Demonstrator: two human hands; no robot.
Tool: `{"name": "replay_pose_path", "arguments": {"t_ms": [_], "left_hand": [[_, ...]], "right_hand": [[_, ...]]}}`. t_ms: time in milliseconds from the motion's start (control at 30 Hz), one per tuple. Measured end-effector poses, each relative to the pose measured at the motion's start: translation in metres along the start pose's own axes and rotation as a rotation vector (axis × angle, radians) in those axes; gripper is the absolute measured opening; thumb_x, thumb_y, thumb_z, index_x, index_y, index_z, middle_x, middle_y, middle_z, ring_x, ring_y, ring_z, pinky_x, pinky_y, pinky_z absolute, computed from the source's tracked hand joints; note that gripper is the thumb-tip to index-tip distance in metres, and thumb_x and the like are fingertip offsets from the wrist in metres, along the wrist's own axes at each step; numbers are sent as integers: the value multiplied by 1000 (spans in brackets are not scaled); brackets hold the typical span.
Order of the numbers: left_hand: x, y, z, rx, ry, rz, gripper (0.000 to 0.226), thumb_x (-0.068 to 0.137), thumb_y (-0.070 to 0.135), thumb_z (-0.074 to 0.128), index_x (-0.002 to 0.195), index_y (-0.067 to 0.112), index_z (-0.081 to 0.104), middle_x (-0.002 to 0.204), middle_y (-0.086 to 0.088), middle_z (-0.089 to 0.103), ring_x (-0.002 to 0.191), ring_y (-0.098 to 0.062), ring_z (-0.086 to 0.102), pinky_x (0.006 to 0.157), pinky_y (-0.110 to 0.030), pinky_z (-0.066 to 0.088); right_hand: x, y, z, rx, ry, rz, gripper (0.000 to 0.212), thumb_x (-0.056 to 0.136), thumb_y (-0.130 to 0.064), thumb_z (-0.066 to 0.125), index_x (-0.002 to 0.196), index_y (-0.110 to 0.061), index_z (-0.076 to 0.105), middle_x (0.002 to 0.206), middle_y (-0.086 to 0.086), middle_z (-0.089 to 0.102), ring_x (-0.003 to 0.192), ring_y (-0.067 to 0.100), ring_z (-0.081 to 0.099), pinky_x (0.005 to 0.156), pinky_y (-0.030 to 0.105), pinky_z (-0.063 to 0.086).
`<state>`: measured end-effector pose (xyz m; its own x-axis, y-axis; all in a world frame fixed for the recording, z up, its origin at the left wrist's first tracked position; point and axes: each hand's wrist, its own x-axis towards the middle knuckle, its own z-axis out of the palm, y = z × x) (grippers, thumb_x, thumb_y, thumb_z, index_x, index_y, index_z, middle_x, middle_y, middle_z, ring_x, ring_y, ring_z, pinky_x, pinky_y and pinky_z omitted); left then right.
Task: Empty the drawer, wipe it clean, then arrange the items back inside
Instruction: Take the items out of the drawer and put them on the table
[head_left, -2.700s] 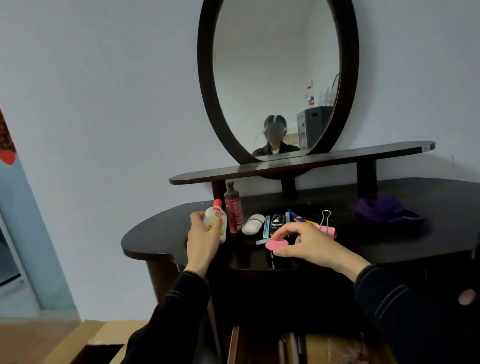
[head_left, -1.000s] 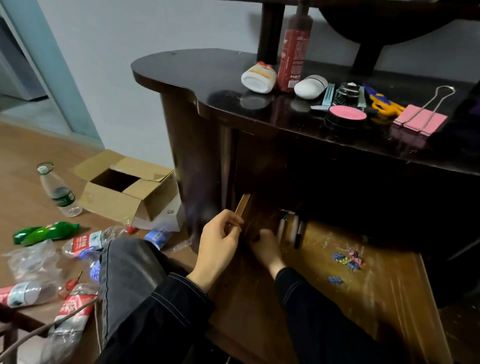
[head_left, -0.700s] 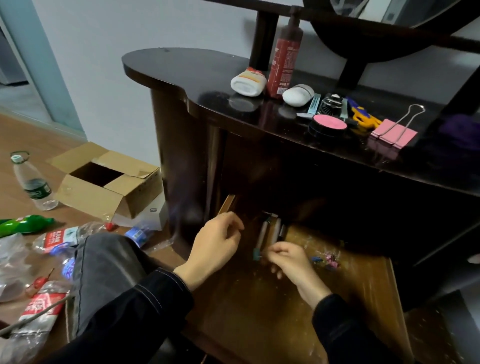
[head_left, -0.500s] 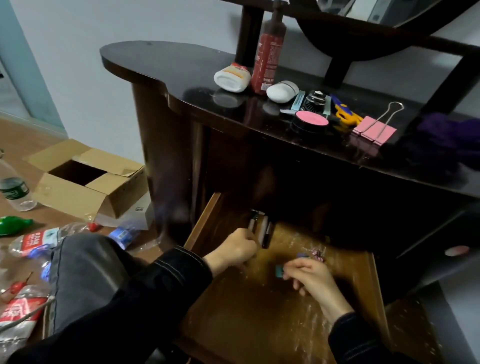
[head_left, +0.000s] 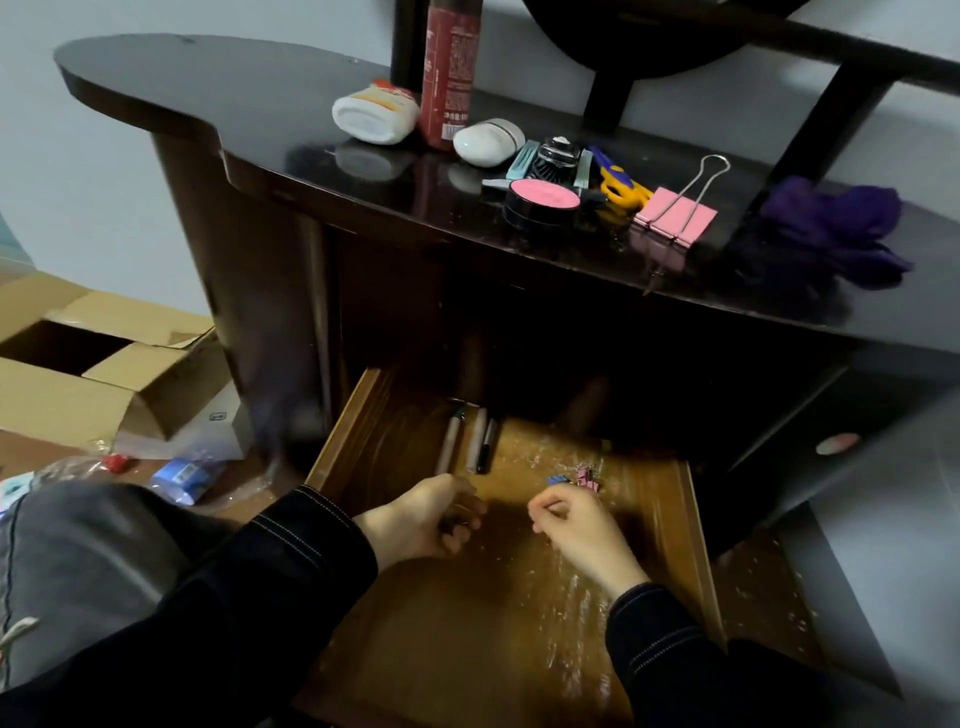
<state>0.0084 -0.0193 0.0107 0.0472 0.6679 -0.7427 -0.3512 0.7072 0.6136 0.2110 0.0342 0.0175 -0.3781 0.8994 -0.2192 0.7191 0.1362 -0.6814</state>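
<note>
Spanning the upper frame, a dark glossy counter (head_left: 260, 104) is noted, with a wooden drawer (head_left: 693, 519) pulled out beneath it. An open cardboard box (head_left: 78, 374) is seen on the floor at left. A purple cloth (head_left: 831, 228) is bunched at the counter's right end.

Both hands are held inside the drawer, apart from each other. The left hand (head_left: 421, 519) is seen with fingers curled inward; whether anything is gripped cannot be told. The right hand (head_left: 576, 525) is seen with fingers curled and thumb pressed to forefinger, any pinched object hidden.

On the counter, a red bottle (head_left: 449, 73) is stood upright, with a white bottle (head_left: 374, 111) laid on its side just beside it. A pink-lidded tin (head_left: 543, 200) and a pink binder clip (head_left: 675, 215) are placed further right.

Three pens (head_left: 475, 439) are laid side by side at the drawer's back left. Small coloured clips (head_left: 576, 478) are scattered just beyond the right hand.
</note>
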Motion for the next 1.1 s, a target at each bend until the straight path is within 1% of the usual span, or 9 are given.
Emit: {"name": "replay_pose_path", "arguments": {"t_ms": [133, 267, 500, 633, 733, 800, 900, 1000, 1100], "left_hand": [[4, 0, -6, -10, 60, 44, 17, 99, 11, 45, 96, 3, 60, 76, -8, 49, 54, -14, 43, 44, -22, 32], [3, 0, -5, -11, 38, 67, 20, 97, -1, 43, 100, 1, 63, 79, -12, 55, 59, -18, 50, 48, -25, 41], [2, -3, -2, 41, -20, 76, 24, 98, 4, 51, 118, -3, 61, 97, -18, 58, 69, -23, 57, 55, -28, 49], [0, -2, 1, 26, -24, 62, 32, 100, 12, 50, 126, -4, 57, 102, -20, 56, 74, -26, 58, 58, -30, 52], [-4, -1, 5, -35, -21, -26, 37, 104, 24, 47, 132, 0, 47, 110, -22, 56, 79, -32, 61, 61, -36, 56], [-6, -1, 6, -79, -34, -88, 38, 104, 30, 47, 132, 4, 45, 116, -24, 55, 84, -35, 63, 62, -39, 58], [-2, -3, 1, -44, -123, -80, 35, 104, 30, 45, 115, 0, 59, 97, -18, 59, 72, -24, 60, 55, -29, 52], [4, -5, -4, 29, -114, -26, 22, 101, 20, 49, 99, 3, 63, 78, -7, 54, 55, -11, 46, 45, -18, 34], [7, -5, -8, 30, -66, 4, 17, 100, 15, 51, 102, 1, 62, 77, -7, 51, 52, -10, 41, 40, -18, 28]], "right_hand": [[6, 17, -8, -337, 151, 174, 15, 98, -36, 59, 111, -32, 65, 107, -10, 70, 93, 13, 66, 79, 32, 56], [11, 24, -2, -367, 62, 154, 31, 95, -40, 65, 124, -33, 58, 108, -11, 67, 91, 12, 65, 73, 28, 52], [14, 19, 11, -492, 127, 63, 8, 95, -28, 68, 88, -26, 71, 89, -11, 71, 80, 8, 66, 73, 31, 59], [11, 9, 9, -198, 146, 11, 13, 94, -18, 69, 83, -22, 74, 83, -11, 72, 76, 3, 65, 70, 22, 56], [1, -11, 17, 242, 17, -55, 9, 89, -18, 74, 86, -26, 76, 79, -6, 74, 66, 4, 64, 57, 19, 50], [-2, -18, 22, 344, -48, -90, 7, 90, -19, 73, 87, -25, 76, 81, -3, 75, 61, 6, 62, 50, 20, 45], [3, -13, 21, 286, -14, -99, 7, 95, -23, 67, 91, -26, 73, 85, -6, 74, 69, 4, 64, 56, 18, 49], [16, 9, 11, 57, 207, 16, 10, 97, -24, 64, 105, -26, 70, 106, -12, 70, 93, 5, 64, 75, 19, 52], [27, 28, 0, -135, 317, 133, 29, 97, -27, 63, 127, -28, 61, 123, -7, 62, 95, 12, 63, 69, 24, 51]]}}
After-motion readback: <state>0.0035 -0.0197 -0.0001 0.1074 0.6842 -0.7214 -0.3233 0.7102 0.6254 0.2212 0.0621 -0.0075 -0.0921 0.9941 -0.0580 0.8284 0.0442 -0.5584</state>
